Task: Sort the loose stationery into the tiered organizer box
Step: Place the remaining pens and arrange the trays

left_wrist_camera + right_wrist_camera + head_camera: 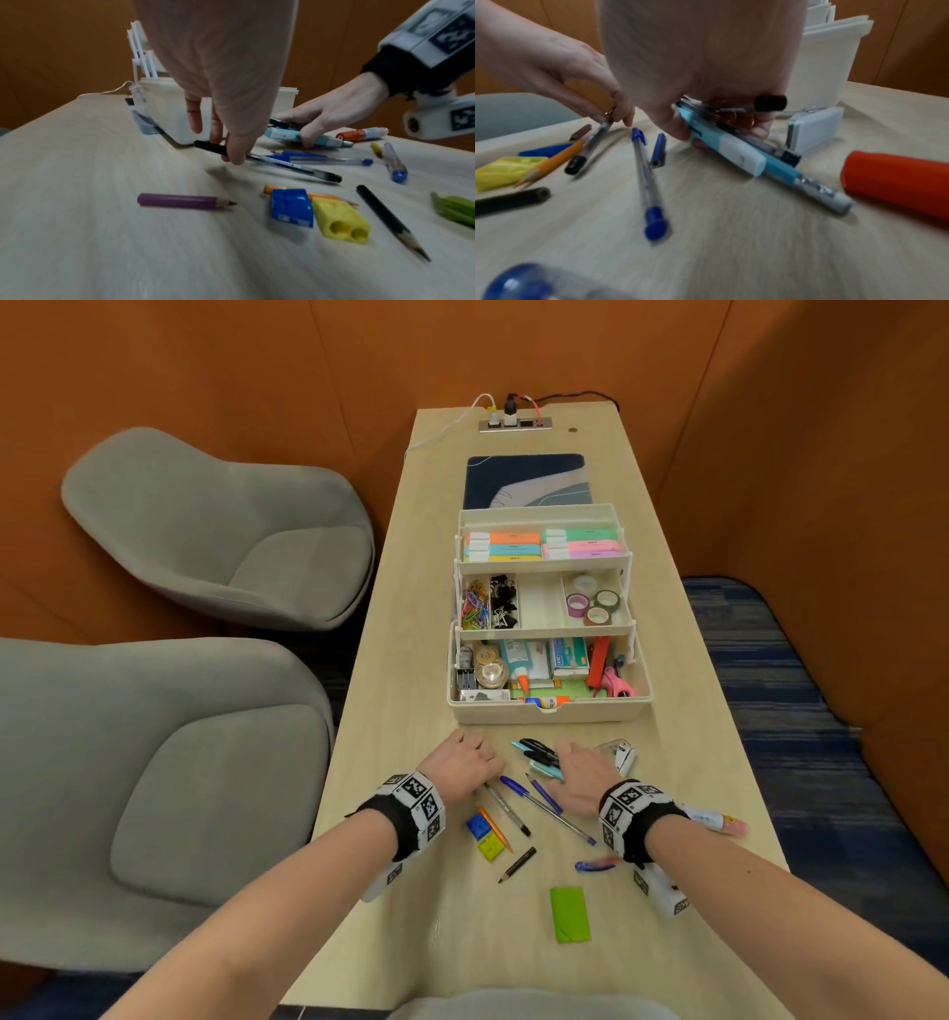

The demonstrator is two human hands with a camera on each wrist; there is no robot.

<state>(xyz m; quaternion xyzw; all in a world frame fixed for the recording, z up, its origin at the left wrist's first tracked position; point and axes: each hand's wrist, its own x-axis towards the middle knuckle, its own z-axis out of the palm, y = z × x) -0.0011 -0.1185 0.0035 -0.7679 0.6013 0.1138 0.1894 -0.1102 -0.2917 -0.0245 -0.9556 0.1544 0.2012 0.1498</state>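
With the green eraser (pixel 570 914) nearest my camera, I pinch a light, slippery black-capped pen (pixel 270 161) with my left hand (pixel 462 765) while my right hand (pixel 585 775) clutches rigid teal pens (pixel 731 154), the organizer box (pixel 549 711) at twelve o'clock.

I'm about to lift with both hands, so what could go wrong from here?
1. The right hand grips a loose bundle of light blue and black pens; one could slip out on the lift.
2. The left hand pinches the clear black-capped pen near one end, so it may tip down or swing.
3. The short purple pencil lies beside the left wrist, hidden in the head view, so it is easily missed.
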